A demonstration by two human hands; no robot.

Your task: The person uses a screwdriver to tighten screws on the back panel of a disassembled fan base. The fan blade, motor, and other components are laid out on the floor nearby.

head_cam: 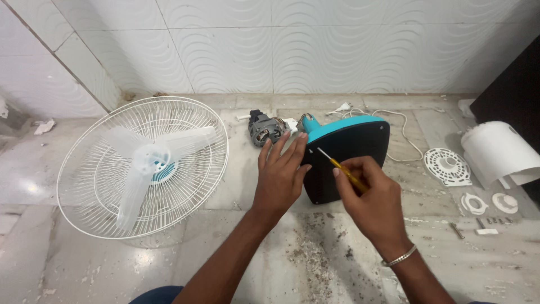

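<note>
My left hand (pixel 279 175) rests flat against the left edge of a black fan base with a teal rim (pixel 353 147), which stands tilted on the floor. My right hand (pixel 371 200) grips a yellow-handled screwdriver (pixel 342 169); its metal tip touches the black underside of the base. A grey fan motor (pixel 264 129) lies just behind the base, joined to it by wires.
A white wire fan guard with translucent blades (pixel 143 166) lies on the floor at left. A white cord and plug (pixel 394 121) trail behind the base. At right lie a white motor cover (pixel 498 151), a round grille (pixel 448 166), plastic rings (pixel 474 203) and screws (pixel 457 230). Tiled wall behind.
</note>
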